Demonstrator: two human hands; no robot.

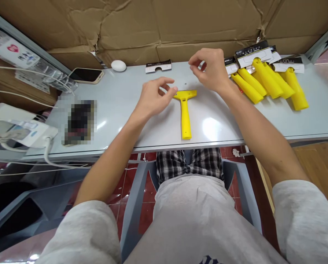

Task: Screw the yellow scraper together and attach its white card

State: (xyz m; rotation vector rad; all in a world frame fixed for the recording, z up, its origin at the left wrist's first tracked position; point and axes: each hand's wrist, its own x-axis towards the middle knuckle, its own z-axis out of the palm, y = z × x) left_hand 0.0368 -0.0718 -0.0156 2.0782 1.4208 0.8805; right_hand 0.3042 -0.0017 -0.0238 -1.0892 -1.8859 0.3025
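- Yellow T-shaped scraper (185, 115), one: laid flat on the counter (111, 104), directly before the seated person and near the front edge. The long axis is run almost straight from front to back; the crosswise head is pointed away, toward the cardboard, and the handle end is turned toward the lap. Apparently so placed that the head can be reached by both hands.
- Left hand (154, 98): held beside the left end of the head, its thumb overlapping that corner; whether contact is made cannot be told. The grip is loosely curved and open, thumb and forefinger parted, perhaps to steady the head.
- Right hand (209, 69): raised beyond the head, to the right. Thumb and fingertips are brought close together; whether the grip is closed, or anything tiny is pinched, cannot be told.
- Small dark piece (185, 84): lying just beyond the head; too small to be identified.
- Black-and-white card (158, 66), notched: set at the back, by the cardboard (131, 22).
- Yellow handles (265, 79), several, with printed cards (247, 57) at their far ends: heaped at the right, presumably to be kept aside from the working spot.
- Phone (87, 75) and white rounded object (118, 66): placed back left, seemingly out of the way.
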